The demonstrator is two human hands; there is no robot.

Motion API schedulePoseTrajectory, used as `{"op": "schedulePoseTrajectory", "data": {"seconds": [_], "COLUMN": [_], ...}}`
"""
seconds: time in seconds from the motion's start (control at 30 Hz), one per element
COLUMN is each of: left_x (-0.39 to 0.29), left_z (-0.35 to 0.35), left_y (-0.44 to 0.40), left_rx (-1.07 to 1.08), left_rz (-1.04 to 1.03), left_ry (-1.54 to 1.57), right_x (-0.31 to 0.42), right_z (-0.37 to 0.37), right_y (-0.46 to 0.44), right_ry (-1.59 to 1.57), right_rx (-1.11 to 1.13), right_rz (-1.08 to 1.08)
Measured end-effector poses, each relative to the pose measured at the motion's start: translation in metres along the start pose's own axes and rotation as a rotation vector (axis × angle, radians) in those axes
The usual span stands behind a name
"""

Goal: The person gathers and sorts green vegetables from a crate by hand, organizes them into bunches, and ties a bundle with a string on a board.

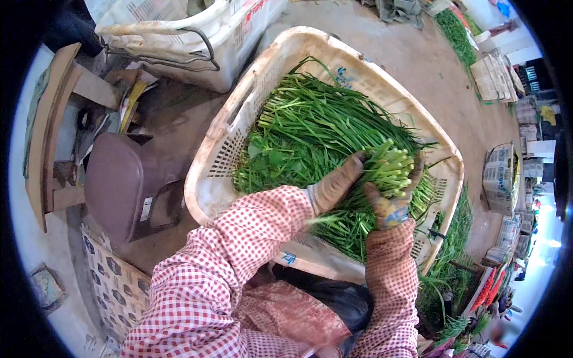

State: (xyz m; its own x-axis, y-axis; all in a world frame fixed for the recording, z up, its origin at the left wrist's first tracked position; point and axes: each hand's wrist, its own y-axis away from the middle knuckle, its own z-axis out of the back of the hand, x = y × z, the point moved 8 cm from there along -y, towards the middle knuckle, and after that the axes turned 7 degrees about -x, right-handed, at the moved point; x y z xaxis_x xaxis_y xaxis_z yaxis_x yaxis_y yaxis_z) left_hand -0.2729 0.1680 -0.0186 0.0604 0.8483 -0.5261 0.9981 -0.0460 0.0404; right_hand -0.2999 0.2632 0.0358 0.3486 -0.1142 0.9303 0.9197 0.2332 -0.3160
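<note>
Both my hands wear soiled gloves and hold one bundle of green stalks [391,170] above the white plastic basket [206,146]. My left hand [339,184] wraps the bundle's left side. On its right side is my right hand [391,200], its fingers closed round the stalks and its glove stained yellow and blue. The pale cut ends of the bundle point up between the hands. Beneath them, long green leafy stalks [334,110] fill much of the basket. A patch of broader leaves [271,156] lies at the left of the pile.
Another white crate [221,45] with a metal handle stands at the upper left. A purple-brown plastic stool [113,188] is on the left, near cardboard [54,143]. More greens [459,238] lie right of the basket. Newspaper-wrapped bundles [500,176] line the far right.
</note>
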Motion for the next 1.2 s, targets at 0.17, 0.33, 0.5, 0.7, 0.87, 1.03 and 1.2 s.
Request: {"op": "schedulePoseTrajectory", "data": {"seconds": [0.17, 0.33, 0.5, 0.7, 0.87, 1.03, 1.2], "left_x": [0.015, 0.018, 0.077, 0.040, -0.019, -0.037, 0.027], "left_z": [0.012, 0.009, 0.018, -0.007, 0.004, 0.024, -0.049], "left_y": [0.012, 0.007, 0.000, 0.008, 0.023, 0.046, 0.095], "left_rx": [0.157, 0.063, 0.191, 0.198, 0.121, 0.350, 0.907], "left_rz": [-0.184, -0.170, 0.187, 0.060, -0.074, 0.107, -0.138], "left_ry": [-0.953, -1.095, -0.310, -0.605, -1.305, -2.137, -1.622], "right_x": [-0.014, 0.026, 0.016, 0.018, 0.009, -0.005, -0.002], "right_z": [0.009, -0.007, 0.008, 0.001, 0.026, 0.062, 0.062], "right_y": [0.007, 0.018, 0.015, 0.008, 0.008, 0.009, 0.017], "right_ry": [0.161, -0.167, 0.147, 0.089, -0.099, -0.293, -0.256], "right_rx": [0.202, 0.259, -0.040, 0.104, -0.033, -0.197, -0.188], "right_rz": [-0.046, -0.068, 0.180, -0.066, -0.150, -0.191, -0.090]}}
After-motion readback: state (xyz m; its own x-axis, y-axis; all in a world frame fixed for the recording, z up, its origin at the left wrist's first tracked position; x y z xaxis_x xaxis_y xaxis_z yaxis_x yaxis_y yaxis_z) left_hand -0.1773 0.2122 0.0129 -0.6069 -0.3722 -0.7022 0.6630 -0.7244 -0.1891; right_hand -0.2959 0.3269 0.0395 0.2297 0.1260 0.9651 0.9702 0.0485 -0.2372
